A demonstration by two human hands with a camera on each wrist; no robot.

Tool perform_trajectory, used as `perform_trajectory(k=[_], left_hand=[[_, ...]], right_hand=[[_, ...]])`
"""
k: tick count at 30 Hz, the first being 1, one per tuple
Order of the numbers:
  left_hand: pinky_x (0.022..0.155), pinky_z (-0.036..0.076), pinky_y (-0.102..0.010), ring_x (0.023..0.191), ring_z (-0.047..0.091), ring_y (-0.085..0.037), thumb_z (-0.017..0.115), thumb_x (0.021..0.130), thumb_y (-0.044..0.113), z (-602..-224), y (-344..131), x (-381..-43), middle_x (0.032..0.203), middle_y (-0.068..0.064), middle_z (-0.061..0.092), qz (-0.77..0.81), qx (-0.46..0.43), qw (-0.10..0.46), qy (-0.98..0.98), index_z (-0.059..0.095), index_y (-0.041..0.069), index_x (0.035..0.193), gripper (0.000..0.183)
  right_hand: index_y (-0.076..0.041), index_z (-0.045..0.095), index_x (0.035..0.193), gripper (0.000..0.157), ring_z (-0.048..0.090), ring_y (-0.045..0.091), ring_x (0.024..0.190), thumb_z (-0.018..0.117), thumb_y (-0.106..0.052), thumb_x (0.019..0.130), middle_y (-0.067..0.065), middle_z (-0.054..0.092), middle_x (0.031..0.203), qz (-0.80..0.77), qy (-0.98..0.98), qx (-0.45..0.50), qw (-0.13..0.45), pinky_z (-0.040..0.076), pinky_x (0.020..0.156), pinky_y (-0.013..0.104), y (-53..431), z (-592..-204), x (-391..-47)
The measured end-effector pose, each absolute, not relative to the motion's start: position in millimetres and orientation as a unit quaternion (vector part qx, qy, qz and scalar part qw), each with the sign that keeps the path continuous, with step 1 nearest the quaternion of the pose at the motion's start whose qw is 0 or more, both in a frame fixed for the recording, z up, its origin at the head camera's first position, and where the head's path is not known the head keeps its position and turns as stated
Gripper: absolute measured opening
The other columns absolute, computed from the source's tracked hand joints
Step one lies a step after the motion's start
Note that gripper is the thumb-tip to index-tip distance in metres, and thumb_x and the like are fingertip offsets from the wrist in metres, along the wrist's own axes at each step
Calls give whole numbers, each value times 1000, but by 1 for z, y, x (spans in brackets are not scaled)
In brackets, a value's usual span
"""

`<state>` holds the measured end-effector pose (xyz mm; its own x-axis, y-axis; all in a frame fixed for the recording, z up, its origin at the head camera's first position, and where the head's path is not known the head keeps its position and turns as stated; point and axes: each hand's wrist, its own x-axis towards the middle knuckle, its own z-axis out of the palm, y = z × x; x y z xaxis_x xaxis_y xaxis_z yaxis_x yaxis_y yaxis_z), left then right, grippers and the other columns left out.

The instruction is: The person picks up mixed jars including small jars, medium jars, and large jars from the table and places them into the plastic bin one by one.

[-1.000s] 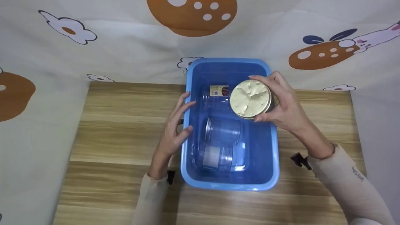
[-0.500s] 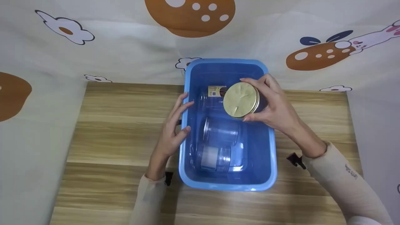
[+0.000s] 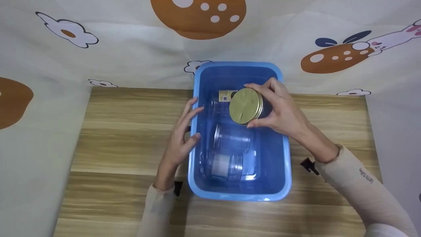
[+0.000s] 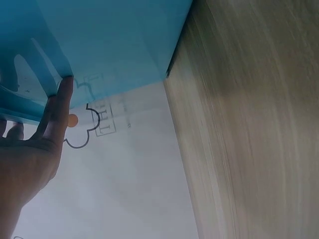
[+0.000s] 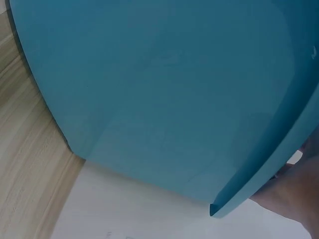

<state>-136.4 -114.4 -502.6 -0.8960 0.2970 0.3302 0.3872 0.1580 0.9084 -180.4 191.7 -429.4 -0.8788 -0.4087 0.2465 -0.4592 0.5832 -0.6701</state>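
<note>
My right hand (image 3: 283, 110) grips a round jar with a gold lid (image 3: 245, 106) above the inside of a blue plastic bin (image 3: 239, 197). The thumb and fingers lie around its side, and the lid faces up and to the left. At the bin's left rim, my left hand (image 3: 179, 144) rests with fairly straight fingers touching the rim and outer wall. Within the bin lie a clear jar on its side (image 3: 233, 138), a clear jar with a white label (image 3: 221, 166) and a small yellow box-like item (image 3: 225, 96). In the right wrist view the bin's outer wall hides the jar.
The bin stands on a wood-grain table (image 3: 128, 138), close to a pale printed cloth (image 3: 138, 49) at the back. Its raised rim surrounds the contents.
My right hand has moved the gold-lidded jar leftward over the bin, tilting its lid further left. The left hand stays at the rim.
</note>
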Motion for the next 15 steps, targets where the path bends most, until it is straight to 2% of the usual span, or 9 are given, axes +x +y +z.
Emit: perform_trajectory(k=[4,10,15], left_hand=[[109,32,-64,151,16,-26,55,89,27,-503,-113,-136,165,-1,20,-608,-226,41,-760,48,18,147,59],[109,34,-61,150,18,-28,56,88,21,-503,-113,-137,164,-4,22,-615,-237,49,-751,49,13,146,60],[98,49,-53,148,25,-30,57,89,23,-503,-114,-137,163,-6,24,-622,-242,53,-743,50,10,145,58]], right_hand=[[-20,57,141,99,42,20,99,94,-49,54,5,43,97,379,-890,251,34,39,85,38,191,-430,-181],[-20,58,141,98,40,20,94,92,-54,56,4,42,95,369,-891,260,39,36,79,35,189,-432,-183],[-20,58,141,98,38,21,89,89,-60,57,4,41,92,350,-891,284,54,33,74,33,184,-433,-188]])
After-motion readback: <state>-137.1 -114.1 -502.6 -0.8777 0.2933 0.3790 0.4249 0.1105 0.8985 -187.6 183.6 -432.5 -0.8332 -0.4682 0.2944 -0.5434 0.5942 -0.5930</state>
